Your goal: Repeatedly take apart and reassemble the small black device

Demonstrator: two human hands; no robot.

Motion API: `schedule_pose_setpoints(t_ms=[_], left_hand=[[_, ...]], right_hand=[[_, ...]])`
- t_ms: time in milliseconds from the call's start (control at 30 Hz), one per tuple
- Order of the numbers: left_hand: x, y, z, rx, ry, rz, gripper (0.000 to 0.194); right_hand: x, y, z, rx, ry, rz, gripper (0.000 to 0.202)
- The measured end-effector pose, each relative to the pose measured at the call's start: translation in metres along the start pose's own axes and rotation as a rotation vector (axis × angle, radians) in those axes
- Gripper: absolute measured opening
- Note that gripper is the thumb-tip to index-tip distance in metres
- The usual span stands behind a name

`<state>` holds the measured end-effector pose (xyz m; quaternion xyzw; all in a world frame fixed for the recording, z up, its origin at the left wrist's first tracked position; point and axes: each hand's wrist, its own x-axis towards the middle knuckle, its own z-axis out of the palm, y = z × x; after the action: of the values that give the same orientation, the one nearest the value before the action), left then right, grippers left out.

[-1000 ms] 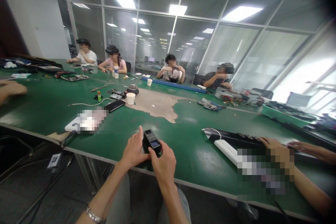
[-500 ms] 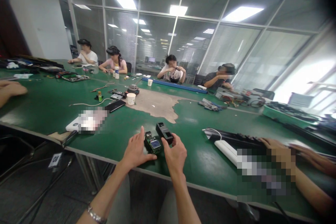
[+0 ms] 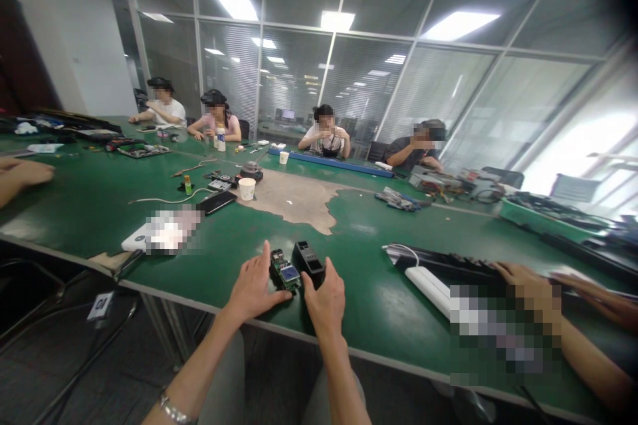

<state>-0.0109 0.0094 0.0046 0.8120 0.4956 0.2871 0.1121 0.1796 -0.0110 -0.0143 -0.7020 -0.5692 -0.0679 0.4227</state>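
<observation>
The board (image 3: 286, 272) lies on the counter (image 3: 373, 299), just left of the case (image 3: 309, 259). Farther back and to the left is the phone (image 3: 219, 203), with the cup (image 3: 246, 188) just beside its far end. The vial (image 3: 188, 184) is behind the phone, to the left. The strip (image 3: 429, 291) is right of the case. The tub (image 3: 543, 220) sits behind the strip, farther right.

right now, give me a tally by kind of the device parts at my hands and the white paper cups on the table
circuit board with a screen: 1
black housing: 1
white paper cups: 2
total: 4
</observation>
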Motion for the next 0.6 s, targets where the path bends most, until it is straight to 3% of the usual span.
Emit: schedule_pose_setpoints(t_ms=[300, 600], left_hand=[[0.0029, -0.0021, 0.0007, -0.009, 0.013, 0.008, 0.12], [0.0019, -0.0068, 0.0041, -0.065, 0.066, -0.002, 0.127]], right_hand=[[0.001, -0.006, -0.0049, 0.018, -0.035, -0.119, 0.046], [0.0, -0.0016, -0.0024, 0.09, -0.029, 0.029, 0.054]])
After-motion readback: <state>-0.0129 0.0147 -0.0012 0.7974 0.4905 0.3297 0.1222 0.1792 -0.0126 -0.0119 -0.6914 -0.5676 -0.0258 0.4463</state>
